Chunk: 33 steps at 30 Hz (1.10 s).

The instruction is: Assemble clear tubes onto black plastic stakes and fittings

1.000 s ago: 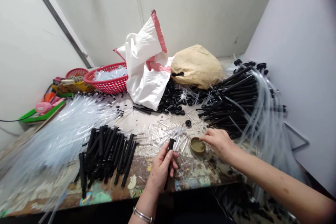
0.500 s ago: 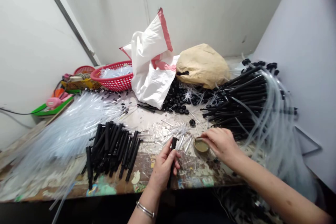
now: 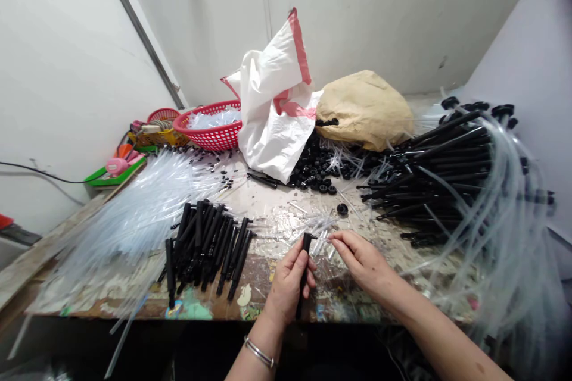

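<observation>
My left hand (image 3: pixel 290 271) is wrapped round a black plastic tube (image 3: pixel 306 244) with a short side nozzle at its top, held upright and slightly tilted at the table's front edge. Close to that nozzle, my right hand (image 3: pixel 360 259) pinches a short thin clear tube (image 3: pixel 325 240) between thumb and fingertips. Whether the clear piece touches the nozzle I cannot tell. Loose clear short tubes (image 3: pixel 315 227) lie just behind both hands. Left of my left hand is a pile of similar black tubes (image 3: pixel 205 244). The small dish is hidden by my right hand.
Long clear tubes (image 3: pixel 129 208) spread over the left side. At the back stand a red basket (image 3: pixel 218 137), a white sack (image 3: pixel 272 125) and a tan bag (image 3: pixel 364 110). Black round caps (image 3: pixel 319 175) lie before them. Black tubes with clear hoses (image 3: pixel 447 161) are heaped at right.
My right hand has moved left from the small dish to the nozzle of the black tube, with the thin clear tube in its fingers. The view has shifted, so the scene sits further right.
</observation>
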Tool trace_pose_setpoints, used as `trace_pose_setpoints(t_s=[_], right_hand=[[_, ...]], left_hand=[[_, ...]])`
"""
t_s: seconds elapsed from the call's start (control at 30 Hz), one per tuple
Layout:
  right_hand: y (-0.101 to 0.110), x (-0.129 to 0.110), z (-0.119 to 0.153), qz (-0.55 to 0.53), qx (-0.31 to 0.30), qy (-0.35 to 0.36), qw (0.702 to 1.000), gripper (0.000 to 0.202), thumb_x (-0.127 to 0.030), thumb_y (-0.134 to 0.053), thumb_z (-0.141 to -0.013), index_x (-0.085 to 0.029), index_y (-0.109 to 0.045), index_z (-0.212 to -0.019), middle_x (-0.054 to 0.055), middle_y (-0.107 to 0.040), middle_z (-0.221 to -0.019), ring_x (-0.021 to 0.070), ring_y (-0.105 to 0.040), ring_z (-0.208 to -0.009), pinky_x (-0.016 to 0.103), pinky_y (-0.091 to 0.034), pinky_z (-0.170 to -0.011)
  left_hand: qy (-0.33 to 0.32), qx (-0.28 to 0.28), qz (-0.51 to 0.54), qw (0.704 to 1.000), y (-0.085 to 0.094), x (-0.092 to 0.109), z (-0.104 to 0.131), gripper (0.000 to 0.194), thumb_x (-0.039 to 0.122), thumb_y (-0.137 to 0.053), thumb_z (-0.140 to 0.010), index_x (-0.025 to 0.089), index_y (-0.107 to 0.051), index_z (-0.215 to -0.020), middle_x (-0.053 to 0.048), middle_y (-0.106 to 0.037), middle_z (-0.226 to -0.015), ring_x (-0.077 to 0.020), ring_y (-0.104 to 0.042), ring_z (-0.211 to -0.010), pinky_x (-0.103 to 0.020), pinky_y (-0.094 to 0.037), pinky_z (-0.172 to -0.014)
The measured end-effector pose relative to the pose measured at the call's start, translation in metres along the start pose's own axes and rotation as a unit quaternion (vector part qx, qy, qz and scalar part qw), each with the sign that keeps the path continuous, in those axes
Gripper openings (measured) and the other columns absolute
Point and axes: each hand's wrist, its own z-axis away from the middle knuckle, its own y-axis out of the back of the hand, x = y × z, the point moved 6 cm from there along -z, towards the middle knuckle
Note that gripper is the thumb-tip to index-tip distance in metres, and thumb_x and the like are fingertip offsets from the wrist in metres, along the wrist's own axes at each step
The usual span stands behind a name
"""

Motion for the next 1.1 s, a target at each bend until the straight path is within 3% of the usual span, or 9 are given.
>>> trace_pose_setpoints(t_s=[0.67, 0.93, 1.1], right_hand=[[-0.004, -0.008, 0.001, 0.029, 0.009, 0.036, 0.999, 0.021, -0.028, -0.036, -0.091, -0.019, -0.055, -0.091, 0.006, -0.059, -0.086, 0.0172, -0.056, -0.083, 0.031, -0.045, -0.076], [-0.012, -0.011, -0.002, 0.109, -0.067, 0.059, 0.990, 0.027, -0.026, -0.031, -0.091, -0.018, -0.056, -0.086, 0.008, -0.062, -0.081, 0.0192, -0.058, -0.078, 0.032, -0.046, -0.071], [-0.012, -0.013, -0.006, 0.142, -0.068, 0.073, 0.985, 0.027, -0.025, -0.032, -0.090, -0.018, -0.056, -0.078, 0.007, -0.061, -0.073, 0.0186, -0.057, -0.070, 0.031, -0.045, -0.065]], left_hand=[[0.007, 0.001, -0.011, 1.000, 0.002, -0.002, 0.001, 0.051, 0.040, -0.058, -0.079, 0.021, -0.051, -0.126, 0.001, -0.055, -0.068, -0.0045, -0.046, -0.044, -0.013, -0.033, -0.034], [0.016, -0.008, 0.006, 1.000, 0.002, -0.003, -0.001, 0.052, 0.042, -0.059, -0.078, 0.021, -0.052, -0.125, 0.002, -0.053, -0.067, -0.0034, -0.040, -0.041, -0.013, -0.028, -0.033], [0.015, -0.028, 0.012, 0.999, -0.002, -0.001, -0.001, 0.053, 0.043, -0.058, -0.078, 0.019, -0.051, -0.125, 0.004, -0.048, -0.063, -0.0027, -0.033, -0.038, -0.015, -0.023, -0.032]])
